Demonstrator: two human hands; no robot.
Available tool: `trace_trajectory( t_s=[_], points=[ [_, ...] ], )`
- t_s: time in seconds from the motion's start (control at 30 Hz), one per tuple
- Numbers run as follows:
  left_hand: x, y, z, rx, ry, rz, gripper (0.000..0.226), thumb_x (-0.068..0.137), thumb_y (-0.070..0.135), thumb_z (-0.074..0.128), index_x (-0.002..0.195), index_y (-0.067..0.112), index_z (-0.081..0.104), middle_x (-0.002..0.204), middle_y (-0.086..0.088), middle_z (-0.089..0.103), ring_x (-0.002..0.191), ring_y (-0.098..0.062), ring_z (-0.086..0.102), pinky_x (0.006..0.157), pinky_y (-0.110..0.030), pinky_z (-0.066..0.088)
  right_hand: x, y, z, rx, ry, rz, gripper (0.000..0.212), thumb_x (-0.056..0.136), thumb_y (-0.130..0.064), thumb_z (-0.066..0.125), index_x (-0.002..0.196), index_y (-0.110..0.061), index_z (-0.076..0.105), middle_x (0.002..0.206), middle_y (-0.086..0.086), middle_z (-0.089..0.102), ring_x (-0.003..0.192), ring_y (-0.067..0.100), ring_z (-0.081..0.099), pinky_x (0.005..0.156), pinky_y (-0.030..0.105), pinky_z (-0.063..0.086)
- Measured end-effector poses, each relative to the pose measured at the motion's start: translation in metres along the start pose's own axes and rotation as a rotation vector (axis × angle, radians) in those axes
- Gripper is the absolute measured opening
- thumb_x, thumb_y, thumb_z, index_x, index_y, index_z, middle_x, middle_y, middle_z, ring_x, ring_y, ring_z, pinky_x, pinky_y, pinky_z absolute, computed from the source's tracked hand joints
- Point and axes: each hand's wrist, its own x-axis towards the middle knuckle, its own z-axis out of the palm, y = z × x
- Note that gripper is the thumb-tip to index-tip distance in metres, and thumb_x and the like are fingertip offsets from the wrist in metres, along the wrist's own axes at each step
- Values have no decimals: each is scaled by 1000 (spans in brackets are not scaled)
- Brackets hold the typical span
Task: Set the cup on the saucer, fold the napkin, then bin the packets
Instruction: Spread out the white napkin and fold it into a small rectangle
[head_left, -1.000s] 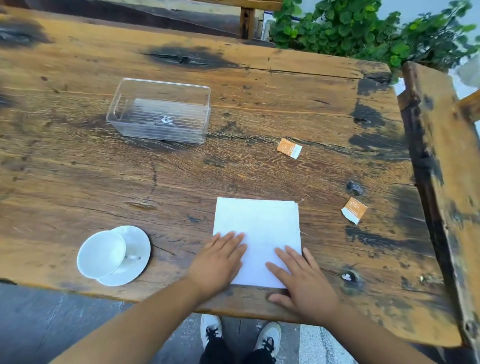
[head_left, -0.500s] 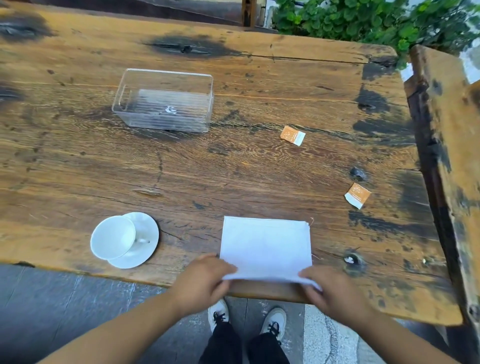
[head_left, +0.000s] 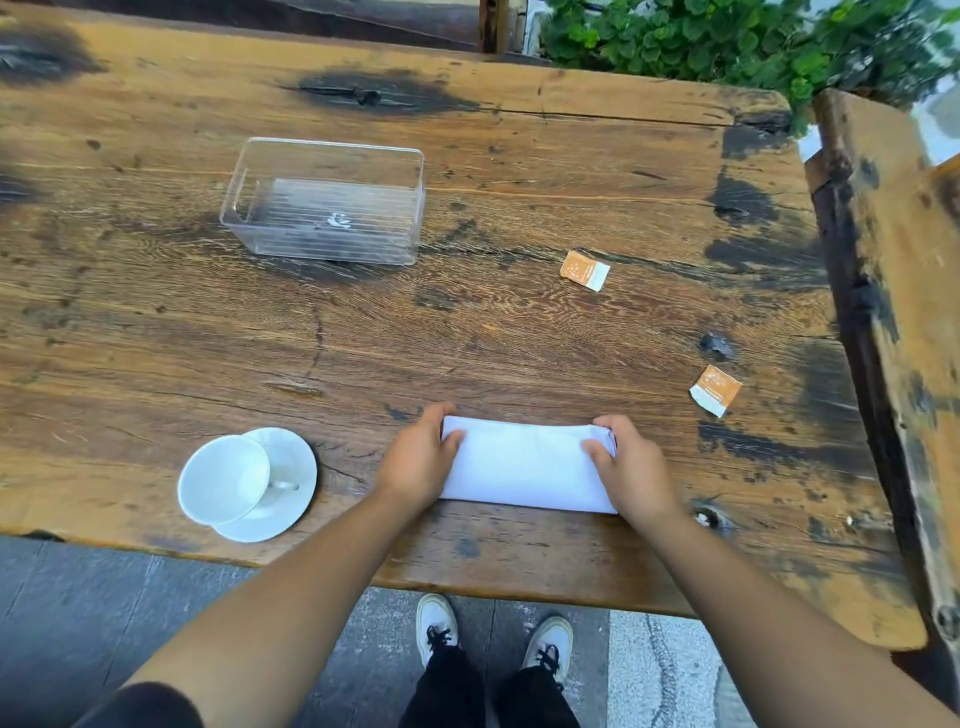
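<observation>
A white napkin (head_left: 524, 465) lies folded in half near the table's front edge. My left hand (head_left: 418, 457) grips its left end and my right hand (head_left: 631, 465) grips its right end, thumbs on top. A white cup (head_left: 223, 479) sits on a white saucer (head_left: 291, 493) at the front left, off-centre toward the saucer's left. Two orange-and-white packets lie on the wood: one (head_left: 584, 270) mid-table, the other (head_left: 715, 389) further right. A clear plastic bin (head_left: 324, 202) stands at the back, with nothing visible inside.
The worn wooden table (head_left: 467, 332) has dark stains and knots. A wooden bench or second table (head_left: 893, 291) stands along the right side. Green plants (head_left: 727, 36) grow behind. My shoes (head_left: 493, 639) show below the front edge.
The napkin lay flat under both palms; both hands took its near edge and folded it away from me, so it is now half as deep. The camera view shifted slightly.
</observation>
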Motion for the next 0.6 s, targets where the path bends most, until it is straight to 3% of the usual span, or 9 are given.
trace_trajectory(
  t_s=[0.4, 0.53, 0.6],
  points=[
    [12, -3, 11, 252, 8, 84, 35, 97, 36, 41, 127, 19, 42, 112, -16, 65, 90, -37, 63, 65, -40, 46, 3, -4, 12, -176, 96, 14, 26, 97, -29, 44, 116, -12, 46, 89, 22, 69, 78, 43, 63, 64, 45, 52],
    [10, 5, 8, 424, 10, 33, 38, 96, 44, 39, 122, 16, 39, 112, -11, 61, 81, -35, 63, 56, -36, 43, -7, -11, 20, -322, 171, -2, 38, 94, -28, 47, 128, -12, 42, 115, 17, 59, 73, 41, 64, 58, 41, 51],
    [4, 7, 9, 528, 99, 56, 46, 94, 46, 43, 126, 13, 40, 114, -11, 55, 84, -31, 61, 58, -37, 45, -11, -10, 21, -331, 249, -11, 47, 89, -24, 56, 131, -10, 42, 120, 17, 52, 90, 40, 60, 68, 43, 51]
  ],
)
